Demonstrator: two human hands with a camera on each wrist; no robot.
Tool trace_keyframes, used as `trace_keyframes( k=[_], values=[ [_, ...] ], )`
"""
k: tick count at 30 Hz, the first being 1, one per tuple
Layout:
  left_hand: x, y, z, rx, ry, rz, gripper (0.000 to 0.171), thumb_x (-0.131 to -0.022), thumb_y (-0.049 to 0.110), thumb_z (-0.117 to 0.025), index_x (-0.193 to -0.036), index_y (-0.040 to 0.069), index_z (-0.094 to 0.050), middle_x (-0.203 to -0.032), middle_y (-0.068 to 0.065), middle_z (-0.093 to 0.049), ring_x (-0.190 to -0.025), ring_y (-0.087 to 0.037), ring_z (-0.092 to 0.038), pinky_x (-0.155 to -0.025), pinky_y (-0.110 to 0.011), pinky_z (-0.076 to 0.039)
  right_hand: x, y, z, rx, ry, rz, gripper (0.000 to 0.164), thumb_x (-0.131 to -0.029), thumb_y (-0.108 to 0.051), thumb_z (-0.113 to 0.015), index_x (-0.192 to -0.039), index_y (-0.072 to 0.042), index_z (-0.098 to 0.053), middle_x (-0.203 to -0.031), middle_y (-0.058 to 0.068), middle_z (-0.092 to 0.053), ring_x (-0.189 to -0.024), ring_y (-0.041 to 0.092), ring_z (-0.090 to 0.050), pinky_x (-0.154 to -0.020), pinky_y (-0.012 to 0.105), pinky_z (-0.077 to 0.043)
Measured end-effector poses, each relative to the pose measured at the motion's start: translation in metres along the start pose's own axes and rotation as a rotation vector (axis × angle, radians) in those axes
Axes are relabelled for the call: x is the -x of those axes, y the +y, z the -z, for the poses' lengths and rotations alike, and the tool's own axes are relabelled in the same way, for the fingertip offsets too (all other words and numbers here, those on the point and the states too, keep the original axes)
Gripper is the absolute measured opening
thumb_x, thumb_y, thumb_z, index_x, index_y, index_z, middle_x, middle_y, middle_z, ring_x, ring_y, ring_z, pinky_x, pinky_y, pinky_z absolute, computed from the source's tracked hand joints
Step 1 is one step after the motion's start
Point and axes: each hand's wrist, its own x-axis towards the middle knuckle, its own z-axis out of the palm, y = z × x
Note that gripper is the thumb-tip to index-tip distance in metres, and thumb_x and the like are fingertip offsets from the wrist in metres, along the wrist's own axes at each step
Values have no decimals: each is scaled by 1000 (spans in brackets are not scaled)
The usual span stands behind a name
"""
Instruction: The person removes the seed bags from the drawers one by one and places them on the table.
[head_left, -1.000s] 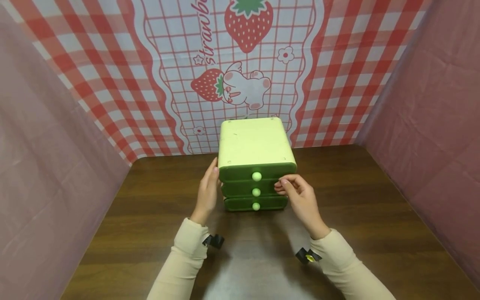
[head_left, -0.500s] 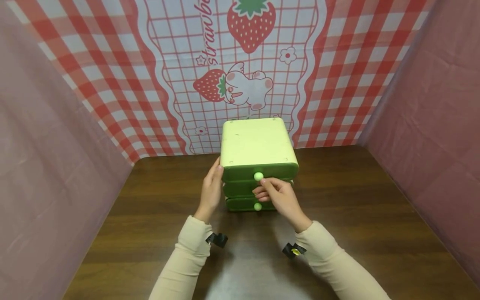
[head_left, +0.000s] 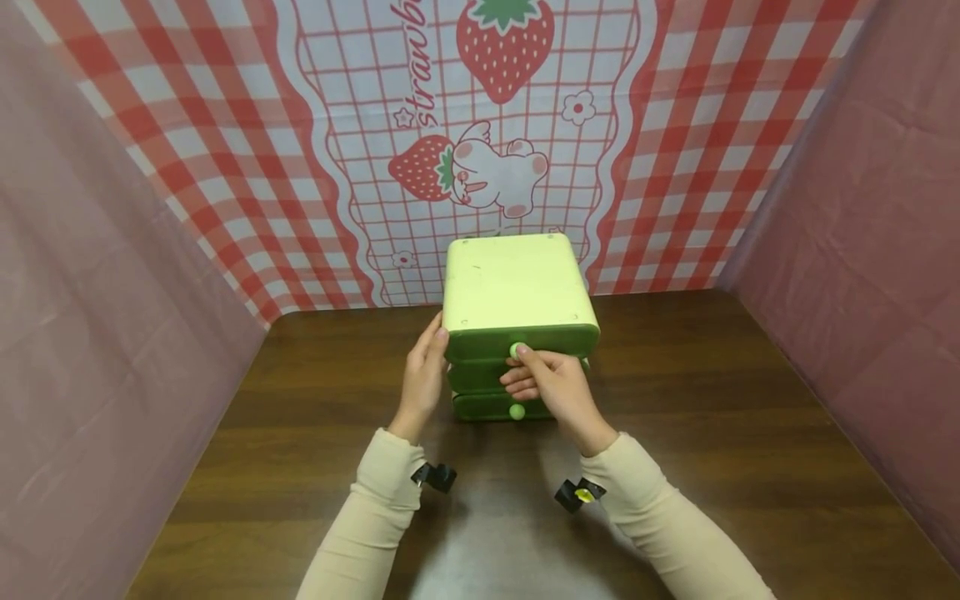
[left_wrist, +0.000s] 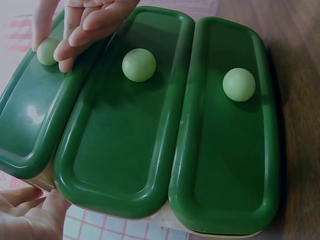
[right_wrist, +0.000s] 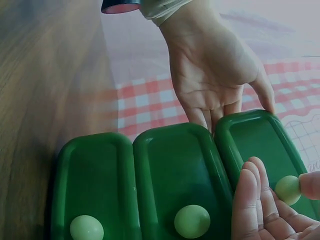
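A small three-drawer cabinet (head_left: 517, 283) with a pale yellow-green top and dark green drawer fronts stands upright on the table. My right hand (head_left: 562, 392) pinches the round light-green knob (left_wrist: 47, 51) of the top drawer between thumb and index finger; its other fingers extend in front of the middle drawer, covering that drawer's knob in the head view. At the cabinet's left side rests my left hand (head_left: 422, 379), fingers fairly straight along the side and thumb at the front edge of the top drawer (right_wrist: 250, 135). The bottom knob (head_left: 517, 412) is untouched.
The brown wooden table (head_left: 315, 467) extends around the cabinet. Right behind it hangs a red-and-white checked cloth (head_left: 360, 208) with strawberry prints. Pink curtains (head_left: 847, 192) close off both sides.
My right hand has moved left from the cabinet's right side to the top knob and now pinches it. The left hand stays at the side. The view has shifted slightly.
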Motion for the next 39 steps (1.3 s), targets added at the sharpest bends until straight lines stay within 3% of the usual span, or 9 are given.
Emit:
trace_keyframes(
  k=[3, 4, 7, 12, 19, 26, 31, 39],
  values=[
    [-1, 0, 0, 35, -8, -4, 51, -106, 36, -38, -150, 11, -40, -151, -11, -45, -101, -20, -60, -102, -46, -50, -1, -1, 0, -11, 6, -15, 52, -97, -43, -58, -109, 6, -70, -80, 5, -75, -70, 14, -72, -70, 37, -63],
    [-1, 0, 0, 49, -12, -5, 51, -106, 35, -38, -150, 10, -39, -152, -12, -45, -111, -22, -61, -104, -48, -49, -1, -1, 0, -13, 6, -17, 52, -97, -43, -59, -109, 6, -70, -80, 5, -75, -70, 13, -72, -69, 35, -63],
    [-2, 0, 1, 93, -22, -9, 51, -106, 33, -37, -150, 6, -39, -153, -15, -43, -131, -30, -51, -108, -48, -46, 0, -2, 0, -20, 8, -26, 51, -97, -42, -59, -108, 6, -70, -79, 5, -75, -69, 13, -72, -68, 34, -63],
    [-3, 3, 1, 120, -17, -8, 51, -106, 32, -39, -149, 4, -40, -152, -15, -43, -135, -32, -48, -110, -44, -45, 5, -3, 1, -16, -3, -25, 52, -96, -42, -60, -108, 8, -70, -79, 5, -75, -70, 15, -73, -71, 39, -63],
    [-5, 5, 3, 77, 7, 43, 51, -105, 33, -43, -148, 6, -42, -153, -13, -43, -138, -29, -43, -113, -48, -41, 17, -3, 3, -15, -28, -42, 57, -94, -45, -63, -109, 10, -69, -82, 9, -76, -81, 32, -74, -77, 49, -61],
    [-9, 6, 6, 72, -19, 71, 54, -105, 36, -42, -151, 8, -37, -157, -12, -37, -143, -31, -36, -115, -52, -37, 31, -1, 3, 2, -45, -35, 58, -95, -44, -62, -110, 11, -68, -85, 12, -76, -80, 29, -74, -73, 43, -63],
    [-10, 6, 7, 94, -30, 76, 55, -105, 34, -42, -151, 5, -36, -156, -15, -37, -141, -33, -40, -113, -52, -40, 42, 0, 3, -5, -59, -28, 55, -96, -42, -61, -110, 11, -68, -89, 15, -76, -81, 28, -74, -75, 44, -62],
    [-9, 8, 6, 102, -50, 80, 54, -105, 33, -43, -151, 6, -37, -156, -15, -37, -139, -34, -43, -112, -49, -42, 55, 1, 6, -28, -67, -42, 47, -97, -36, -61, -109, 9, -70, -97, 20, -75, -82, 24, -75, -74, 36, -63]
  ],
)
